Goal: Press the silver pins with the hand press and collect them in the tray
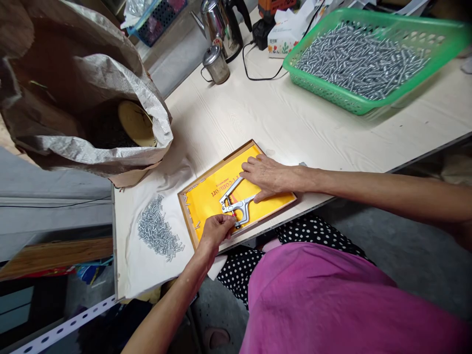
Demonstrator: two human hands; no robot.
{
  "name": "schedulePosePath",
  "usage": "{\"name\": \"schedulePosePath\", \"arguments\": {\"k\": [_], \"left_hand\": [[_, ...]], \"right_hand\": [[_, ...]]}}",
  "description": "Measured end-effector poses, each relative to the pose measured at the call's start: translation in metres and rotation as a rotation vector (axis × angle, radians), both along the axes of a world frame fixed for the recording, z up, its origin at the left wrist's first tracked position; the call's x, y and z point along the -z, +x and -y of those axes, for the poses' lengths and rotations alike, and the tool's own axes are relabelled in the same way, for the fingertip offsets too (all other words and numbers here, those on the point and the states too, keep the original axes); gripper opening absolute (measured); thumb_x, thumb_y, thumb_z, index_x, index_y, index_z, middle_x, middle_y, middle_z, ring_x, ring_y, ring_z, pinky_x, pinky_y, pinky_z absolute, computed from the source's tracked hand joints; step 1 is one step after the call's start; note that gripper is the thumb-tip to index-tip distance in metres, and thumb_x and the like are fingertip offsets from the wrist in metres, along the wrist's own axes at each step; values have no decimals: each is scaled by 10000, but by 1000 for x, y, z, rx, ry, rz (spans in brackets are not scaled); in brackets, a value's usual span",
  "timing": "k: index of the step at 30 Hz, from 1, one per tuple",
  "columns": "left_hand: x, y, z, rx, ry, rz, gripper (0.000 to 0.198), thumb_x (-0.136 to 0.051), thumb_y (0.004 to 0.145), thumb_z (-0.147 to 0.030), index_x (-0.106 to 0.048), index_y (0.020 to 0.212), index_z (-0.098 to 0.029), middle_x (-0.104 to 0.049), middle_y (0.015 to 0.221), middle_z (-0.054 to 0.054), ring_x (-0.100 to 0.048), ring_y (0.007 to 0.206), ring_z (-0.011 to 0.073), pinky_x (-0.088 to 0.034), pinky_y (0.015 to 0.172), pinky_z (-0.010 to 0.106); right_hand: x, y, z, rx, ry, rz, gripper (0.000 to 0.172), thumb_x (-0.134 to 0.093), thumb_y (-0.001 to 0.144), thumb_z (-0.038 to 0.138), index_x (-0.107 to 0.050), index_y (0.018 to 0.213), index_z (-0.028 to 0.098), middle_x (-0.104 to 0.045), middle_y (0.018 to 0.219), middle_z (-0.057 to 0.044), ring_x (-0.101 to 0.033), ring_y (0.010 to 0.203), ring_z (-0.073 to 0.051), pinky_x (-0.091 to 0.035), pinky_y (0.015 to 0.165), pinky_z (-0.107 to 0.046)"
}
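A pair of silver hand pliers point(241, 209) with a spring and a red part at its jaw lies over a shallow yellow-lined tray point(206, 195). My right hand point(271, 177) is on its two spread handles, fingers over the upper one and thumb by the lower one. Beside the jaw, my left hand point(218, 228) is closed in a pinch; whatever sits between its fingertips is too small to make out. Several small metal pins point(187, 202) lie along the tray's left side. Left of the tray, a pile of similar silver pieces point(157, 228) rests on a white cloth.
At the back right stands a green plastic basket point(363, 107) full of silver metal pieces. A large open paper sack point(136, 164) with a yellow bowl point(136, 123) inside takes up the left. Behind are a steel kettle point(221, 29), a small metal jug point(216, 66) and a tissue box point(280, 42).
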State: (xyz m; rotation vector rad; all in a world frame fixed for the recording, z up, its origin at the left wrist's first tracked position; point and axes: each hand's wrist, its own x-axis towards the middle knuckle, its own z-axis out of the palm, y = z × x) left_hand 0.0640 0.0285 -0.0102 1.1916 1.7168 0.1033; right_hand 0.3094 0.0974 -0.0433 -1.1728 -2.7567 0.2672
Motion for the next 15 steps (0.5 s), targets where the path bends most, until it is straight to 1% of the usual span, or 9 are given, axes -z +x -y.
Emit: {"name": "schedulePosePath", "arguments": {"k": [1,3,5,6,8,10,12,13,15], "left_hand": [[-1,0,2,43,63,-63,360,-712,784,-496,-661,666,-160,-556,536,-10,-470,470,108,-358,503,245],[-1,3,7,156,288,-219,299,-671,849,-444,-697,751,-163,-641,708,37,-589,613,159,-453,594,278],[1,11,9,298,556,-335,237,-662,884,-397,-726,950,-179,-684,952,83,-659,842,222,-526,739,334],[3,17,7,378,665,-363,271,-673,887,-384,-712,1072,-190,-678,1080,107,-657,960,255,-541,819,372],[10,28,-1,554,806,-378,444,-697,882,-370,-625,1284,-195,-620,1303,155,-596,1164,317,-522,968,461],[17,36,-15,725,859,-362,559,-679,897,-352,-525,1404,-172,-564,1408,185,-533,1261,351,-473,1055,526],[22,41,-29,857,841,-338,590,-634,925,-334,-459,1454,-141,-565,1400,194,-525,1265,351,-453,1076,541],[23,41,-34,899,824,-332,600,-625,930,-329,-442,1464,-125,-574,1379,196,-531,1251,346,-453,1074,534],[23,40,-40,936,802,-336,624,-638,921,-334,-434,1464,-103,-585,1343,196,-538,1222,339,-461,1060,515]], "right_hand": [[0,0,2,5,4,-5,565,-734,819,594,-654,1097,108,-599,1110,-146,-477,1017,-295,-386,854,-403],[0,-1,7,9,7,-7,509,-749,833,546,-656,1080,111,-599,1085,-139,-473,999,-283,-377,817,-379],[1,-3,13,8,6,6,441,-739,865,487,-656,1069,105,-604,1061,-136,-476,995,-275,-371,796,-365],[2,-4,15,8,6,9,408,-729,882,460,-656,1066,103,-608,1054,-136,-480,998,-275,-371,790,-363],[3,-7,19,9,6,0,356,-703,911,410,-653,1082,102,-616,1053,-139,-492,1007,-276,-376,790,-367],[3,-9,21,16,2,-15,353,-679,929,398,-646,1115,100,-623,1061,-145,-501,1009,-277,-387,796,-376],[2,-7,22,20,-9,-14,426,-704,907,434,-635,1160,97,-623,1088,-151,-504,1011,-281,-397,799,-379],[1,-6,22,24,-14,-3,481,-734,880,453,-628,1182,94,-622,1105,-154,-503,1013,-285,-402,799,-379],[-1,-2,23,45,-20,25,548,-790,826,454,-624,1198,88,-622,1113,-154,-504,1010,-289,-408,800,-378]]}}
